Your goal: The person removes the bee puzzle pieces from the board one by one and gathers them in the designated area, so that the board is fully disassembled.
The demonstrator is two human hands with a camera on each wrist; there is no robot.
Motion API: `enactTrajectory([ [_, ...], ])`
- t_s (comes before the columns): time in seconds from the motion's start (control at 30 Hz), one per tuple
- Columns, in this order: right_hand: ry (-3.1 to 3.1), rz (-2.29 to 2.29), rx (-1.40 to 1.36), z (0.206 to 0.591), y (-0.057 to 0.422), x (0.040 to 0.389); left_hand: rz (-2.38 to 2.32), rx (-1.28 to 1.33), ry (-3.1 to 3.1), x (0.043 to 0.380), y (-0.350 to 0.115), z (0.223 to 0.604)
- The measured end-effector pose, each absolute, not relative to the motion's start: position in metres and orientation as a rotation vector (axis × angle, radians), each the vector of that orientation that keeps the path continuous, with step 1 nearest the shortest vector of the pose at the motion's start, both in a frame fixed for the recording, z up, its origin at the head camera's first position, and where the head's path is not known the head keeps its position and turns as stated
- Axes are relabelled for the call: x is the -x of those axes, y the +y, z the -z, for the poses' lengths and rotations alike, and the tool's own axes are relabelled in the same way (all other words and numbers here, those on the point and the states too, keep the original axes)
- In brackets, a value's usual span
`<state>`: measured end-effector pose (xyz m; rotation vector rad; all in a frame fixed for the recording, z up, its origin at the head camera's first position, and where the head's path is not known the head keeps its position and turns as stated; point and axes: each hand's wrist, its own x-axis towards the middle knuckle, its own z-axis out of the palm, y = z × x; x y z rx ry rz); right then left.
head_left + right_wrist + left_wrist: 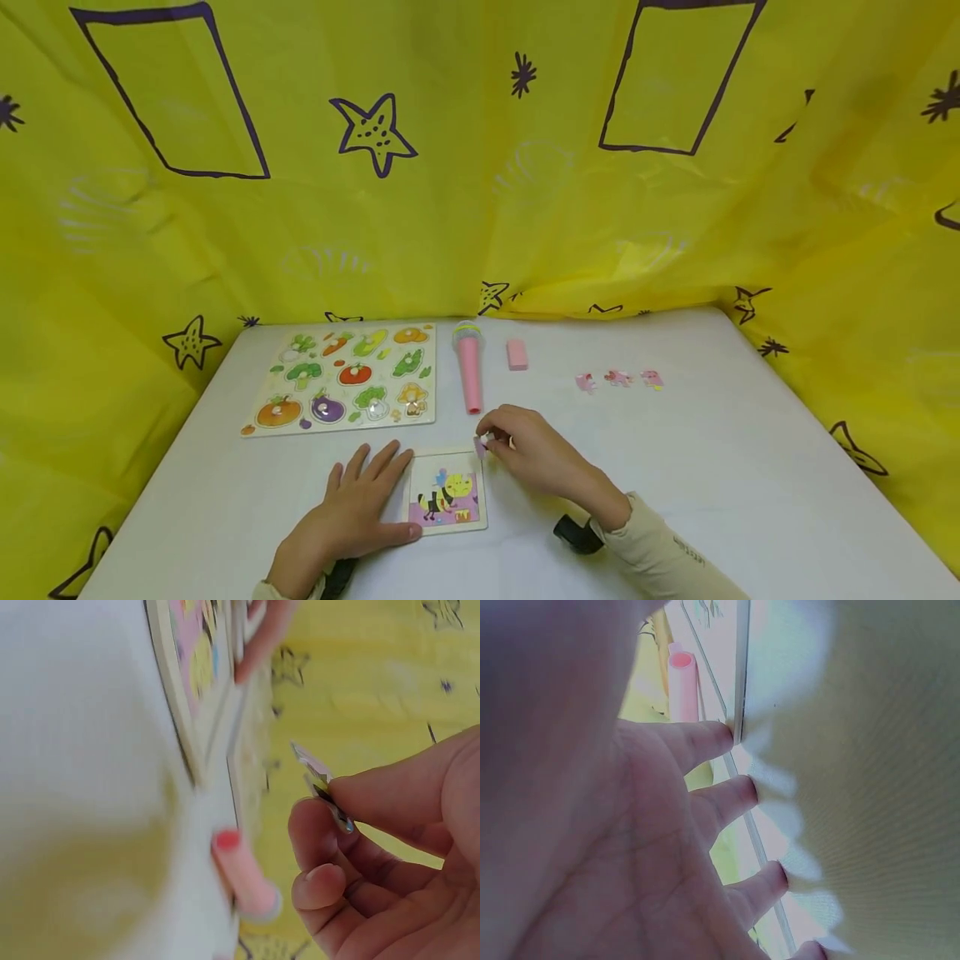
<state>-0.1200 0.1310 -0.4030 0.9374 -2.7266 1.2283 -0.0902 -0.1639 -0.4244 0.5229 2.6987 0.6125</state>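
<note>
Right hand (534, 450) pinches a small puzzle piece (310, 762) between thumb and fingertips, near the upper right corner of a puzzle frame (425, 467); left hand (352, 518) lies flat with fingers spread, holding nothing, its thumb touching the frame's lower left part. Seen edge-on in the right wrist view, the piece is thin; it is probably very light and stiff, its surface perhaps slick, its narrow parts liable to chip or bend if forced. Opposite edges likely give the surest hold, leaving the underside free. Within the frame, a bee picture is partly filled, with a pale strip above. Beyond lie a vegetable board (272, 387), a pink microphone (470, 375), a pink block (517, 355) and, farther right on the counter (750, 433), three loose pieces (618, 378).
</note>
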Motion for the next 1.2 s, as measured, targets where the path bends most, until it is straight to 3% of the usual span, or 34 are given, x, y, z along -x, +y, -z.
enactTrajectory([
  [0.5,-2.763,-1.152,-0.658,0.394,0.21,0.146,-0.606,-0.525,2.675,0.09,-0.162,0.428],
  [1.2,-2.814,-0.83,-0.35,0.395,0.262,0.162,-0.606,-0.542,2.679,0.092,-0.166,0.426],
])
